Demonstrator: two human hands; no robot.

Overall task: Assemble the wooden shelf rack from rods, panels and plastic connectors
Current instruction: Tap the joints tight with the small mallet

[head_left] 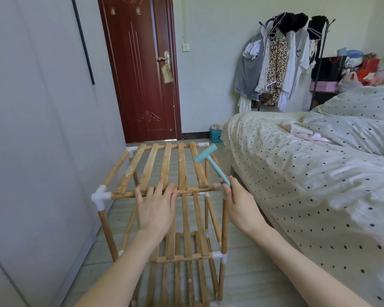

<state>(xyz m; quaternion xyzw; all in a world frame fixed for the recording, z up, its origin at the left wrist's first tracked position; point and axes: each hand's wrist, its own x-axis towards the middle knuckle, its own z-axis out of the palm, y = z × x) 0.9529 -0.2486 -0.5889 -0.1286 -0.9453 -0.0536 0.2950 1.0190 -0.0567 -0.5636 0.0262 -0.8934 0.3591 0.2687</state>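
A wooden shelf rack with slatted panels and white plastic connectors stands upright on the floor in front of me. Its top panel sits on the rods, with lower panels visible beneath. My left hand lies flat, fingers straight, pressing on the near front rod of the top panel. My right hand grips the handle of a small light-blue plastic hammer, whose head is raised over the rack's right side near the far right corner.
A white wardrobe wall runs close along the rack's left. A bed with a dotted cover stands close on the right. A red-brown door is behind, and a clothes rack at the back right.
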